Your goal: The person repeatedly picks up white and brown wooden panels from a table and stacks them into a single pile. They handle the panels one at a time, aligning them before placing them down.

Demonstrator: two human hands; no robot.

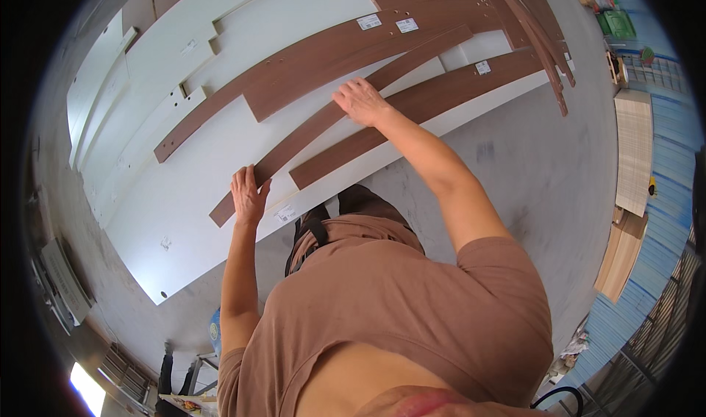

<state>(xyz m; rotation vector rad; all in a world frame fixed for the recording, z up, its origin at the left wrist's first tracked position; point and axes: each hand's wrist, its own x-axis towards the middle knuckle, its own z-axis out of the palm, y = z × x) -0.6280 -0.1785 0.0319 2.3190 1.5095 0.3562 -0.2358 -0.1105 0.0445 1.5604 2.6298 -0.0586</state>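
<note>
Left hand: lay nearest, on the near end of a thin brown strip; fingers together and curled over its edge, thumb out to the side. Looked like a light grip on the strip end, not a flat press.
Right hand: sat further up the same strip, palm down, fingers loosely spread and bent, pressing on it.
Strip: long, narrow, wood-grain; lay diagonally on the big white panel, running from the left hand up to the right, touching a wider brown board just beside it.
Doing it well (judgement): with hands this far apart, move both ends together so the strip doesn't bow or twist; keep it flat to the panel and slide, don't drag a corner, since the white face would scratch easily.
Stack beyond: wider curved brown board and more white panels lay overlapped past the hands; paper labels were stuck on several.
Far right: thin brown strips leaned in a bundle; pale slatted board lay on the floor.
Containers: none seen clearly; green thing at far right too small to tell.
</note>
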